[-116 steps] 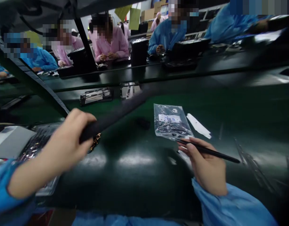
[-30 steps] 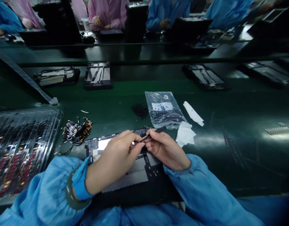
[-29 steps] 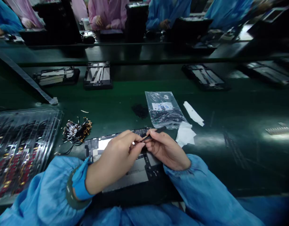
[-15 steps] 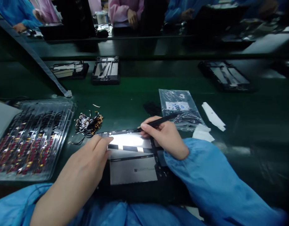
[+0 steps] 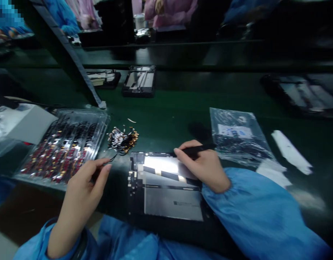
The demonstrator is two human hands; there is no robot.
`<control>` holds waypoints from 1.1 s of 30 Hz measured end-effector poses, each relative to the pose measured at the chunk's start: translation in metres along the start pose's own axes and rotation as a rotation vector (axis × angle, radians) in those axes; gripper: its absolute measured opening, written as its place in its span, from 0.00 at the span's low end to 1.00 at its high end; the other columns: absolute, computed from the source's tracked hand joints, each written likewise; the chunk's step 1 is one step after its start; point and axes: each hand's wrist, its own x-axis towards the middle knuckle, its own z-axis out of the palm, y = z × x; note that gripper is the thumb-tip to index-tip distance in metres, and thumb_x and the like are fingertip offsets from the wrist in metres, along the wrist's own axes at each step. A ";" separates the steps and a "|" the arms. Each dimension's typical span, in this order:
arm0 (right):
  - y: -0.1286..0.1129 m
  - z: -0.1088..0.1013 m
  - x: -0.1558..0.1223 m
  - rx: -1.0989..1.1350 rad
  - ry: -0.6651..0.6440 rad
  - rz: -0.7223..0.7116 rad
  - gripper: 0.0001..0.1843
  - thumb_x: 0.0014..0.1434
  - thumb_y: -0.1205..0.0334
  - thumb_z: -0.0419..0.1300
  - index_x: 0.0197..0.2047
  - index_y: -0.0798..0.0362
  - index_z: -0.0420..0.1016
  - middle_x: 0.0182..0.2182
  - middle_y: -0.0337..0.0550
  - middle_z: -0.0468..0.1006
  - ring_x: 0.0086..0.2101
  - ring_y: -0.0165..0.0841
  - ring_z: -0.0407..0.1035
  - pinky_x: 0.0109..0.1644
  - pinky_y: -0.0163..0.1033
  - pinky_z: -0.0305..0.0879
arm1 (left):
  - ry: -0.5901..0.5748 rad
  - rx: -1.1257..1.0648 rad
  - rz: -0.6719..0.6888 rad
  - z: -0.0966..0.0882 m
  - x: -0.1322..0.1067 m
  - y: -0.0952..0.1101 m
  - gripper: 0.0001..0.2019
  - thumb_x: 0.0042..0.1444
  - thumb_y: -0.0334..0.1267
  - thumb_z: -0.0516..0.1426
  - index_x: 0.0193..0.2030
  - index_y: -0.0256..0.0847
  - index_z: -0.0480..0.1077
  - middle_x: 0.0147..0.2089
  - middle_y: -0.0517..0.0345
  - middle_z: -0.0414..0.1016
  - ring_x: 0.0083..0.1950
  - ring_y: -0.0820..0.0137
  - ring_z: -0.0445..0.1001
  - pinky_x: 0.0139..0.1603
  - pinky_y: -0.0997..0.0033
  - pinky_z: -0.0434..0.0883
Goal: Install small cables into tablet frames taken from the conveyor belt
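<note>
Beside a pile of short black cables with gold-coloured ends [image 5: 124,139], my left hand [image 5: 87,180] has thumb and forefinger closing on one loose black cable [image 5: 114,157]. My right hand [image 5: 203,164] grips slim black tweezers [image 5: 199,148]; their tip is hidden behind the fingers at the upper edge of an opened tablet [image 5: 136,193]. The tablet lies flat in front of me, its silvery inside up, with a dark strip crossing the bright plate. My right fingers rest at its top right.
A clear tray [image 5: 63,144] of wired parts stands left, beside a white box [image 5: 30,122]. A clear bag [image 5: 237,135] and white paper scraps [image 5: 292,151] lie right. More opened devices [image 5: 140,81] sit behind. A slanted post [image 5: 71,54] rises at left; people work opposite.
My left hand has left the tablet's left edge and moved left to the cable pile. The right hand still holds the tweezers over the tablet. The whole view has shifted left.
</note>
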 end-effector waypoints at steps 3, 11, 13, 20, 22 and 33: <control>-0.001 -0.003 0.001 0.111 0.038 0.086 0.13 0.49 0.49 0.62 0.29 0.50 0.72 0.21 0.43 0.77 0.24 0.37 0.74 0.30 0.41 0.70 | 0.166 0.095 -0.109 -0.005 -0.001 -0.017 0.13 0.58 0.47 0.54 0.40 0.41 0.73 0.33 0.59 0.75 0.32 0.69 0.73 0.36 0.70 0.69; -0.007 -0.003 0.008 0.327 0.131 0.437 0.24 0.27 0.47 0.69 0.27 0.52 0.72 0.19 0.40 0.77 0.22 0.32 0.74 0.27 0.31 0.71 | 0.249 0.356 -0.150 0.004 0.015 -0.056 0.15 0.58 0.45 0.54 0.46 0.36 0.70 0.41 0.47 0.72 0.45 0.58 0.71 0.49 0.56 0.69; -0.007 -0.002 0.007 0.299 0.130 0.431 0.25 0.27 0.45 0.68 0.28 0.52 0.72 0.19 0.41 0.78 0.22 0.32 0.74 0.28 0.31 0.71 | 0.217 0.357 -0.170 0.014 0.021 -0.059 0.14 0.57 0.42 0.55 0.47 0.36 0.69 0.40 0.47 0.72 0.44 0.57 0.71 0.49 0.55 0.69; -0.005 -0.002 0.007 0.309 0.124 0.363 0.23 0.30 0.44 0.70 0.26 0.51 0.73 0.21 0.44 0.78 0.22 0.36 0.74 0.28 0.36 0.73 | 0.252 0.333 -0.195 0.032 0.035 -0.059 0.15 0.58 0.40 0.54 0.49 0.35 0.69 0.33 0.52 0.69 0.40 0.59 0.70 0.44 0.57 0.69; -0.004 -0.002 0.007 0.312 0.122 0.330 0.21 0.32 0.45 0.71 0.26 0.51 0.74 0.22 0.46 0.78 0.22 0.37 0.74 0.28 0.38 0.73 | 0.269 0.318 -0.189 0.031 0.037 -0.059 0.15 0.59 0.41 0.53 0.49 0.34 0.69 0.32 0.52 0.68 0.39 0.59 0.70 0.44 0.58 0.69; 0.006 -0.003 -0.005 0.489 0.194 -0.268 0.11 0.60 0.57 0.55 0.31 0.48 0.77 0.38 0.45 0.79 0.38 0.37 0.74 0.45 0.46 0.71 | 0.429 0.074 -0.089 0.024 0.047 -0.018 0.12 0.61 0.41 0.52 0.35 0.37 0.73 0.41 0.50 0.73 0.46 0.65 0.72 0.49 0.65 0.69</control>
